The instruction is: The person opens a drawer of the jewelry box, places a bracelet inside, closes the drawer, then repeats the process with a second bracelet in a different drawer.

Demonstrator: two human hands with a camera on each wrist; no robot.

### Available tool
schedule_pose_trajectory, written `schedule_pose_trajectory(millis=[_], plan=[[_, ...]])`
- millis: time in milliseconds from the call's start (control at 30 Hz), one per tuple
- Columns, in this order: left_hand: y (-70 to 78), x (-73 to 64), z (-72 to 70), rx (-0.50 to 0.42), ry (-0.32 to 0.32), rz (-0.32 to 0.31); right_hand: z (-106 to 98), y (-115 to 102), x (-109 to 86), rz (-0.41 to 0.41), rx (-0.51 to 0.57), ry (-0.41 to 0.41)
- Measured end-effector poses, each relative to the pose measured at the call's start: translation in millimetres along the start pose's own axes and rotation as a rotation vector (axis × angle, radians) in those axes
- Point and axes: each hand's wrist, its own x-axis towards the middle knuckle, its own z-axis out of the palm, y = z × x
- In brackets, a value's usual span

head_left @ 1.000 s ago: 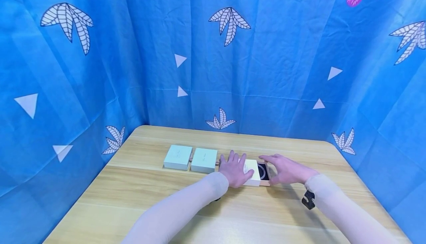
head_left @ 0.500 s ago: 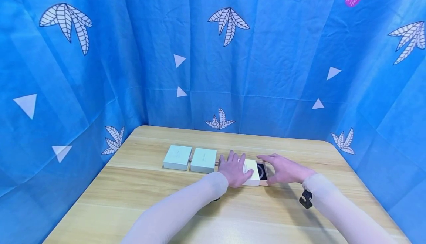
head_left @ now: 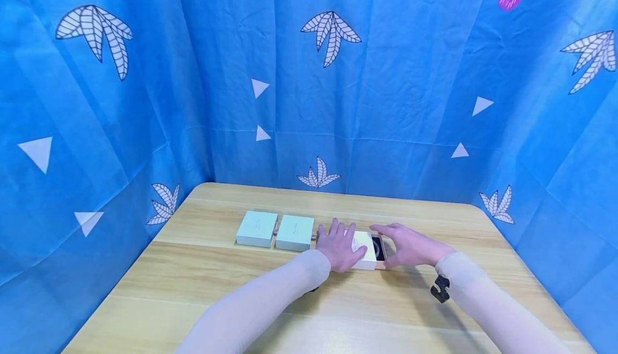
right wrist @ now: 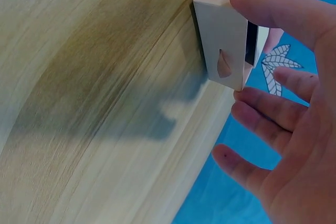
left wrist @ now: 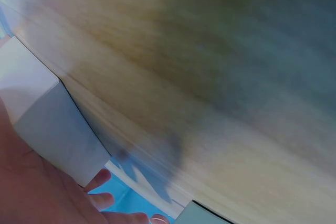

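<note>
A small drawer-style gift box stands partly pulled out at the middle right of the table. Its white sleeve [head_left: 365, 248] lies under my left hand [head_left: 339, 248], whose fingers spread across its left part; in the left wrist view the palm lies against the sleeve [left wrist: 65, 135]. From the sleeve's right end protrudes a beige inner tray [right wrist: 223, 35] with a half-moon notch in its end wall. Black lining and part of a pale ring-shaped item [head_left: 376, 248] show inside. My right hand [head_left: 410, 244] pinches the tray's end between thumb and fingers.
Two pale mint gift boxes, the left one [head_left: 257, 229] and the right one [head_left: 295, 233], sit in a row left of my left hand. The wooden table [head_left: 232, 300] is enclosed by a blue patterned curtain [head_left: 410, 75].
My right hand has moved slightly left, and the tray has slid further into the sleeve, with less of its lining visible. The left hand stays in place on the sleeve.
</note>
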Motion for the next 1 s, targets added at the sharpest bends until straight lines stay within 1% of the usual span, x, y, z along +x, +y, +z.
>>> schedule_pose_trajectory(millis=[267,500,700,800,1000], plan=[[0.1,0.8,-0.1,0.006,-0.006,-0.004,-0.2,-3.2,1.0,-0.011,0.0,0.004],[0.3,3.4,2.3,0.011,0.009,0.0,1.6,-3.4,2.0,-0.004,0.002,0.011],[0.0,0.8,-1.5,0.011,0.0,0.008,2.6,-3.4,3.6,-0.013,0.0,0.014],[0.0,-0.6,-3.3,0.011,0.007,0.014,3.1,-3.2,4.6,-0.022,-0.006,0.015],[0.3,0.3,-2.1,0.015,0.005,0.008,3.0,-6.2,6.3,-0.038,-0.001,0.019]])
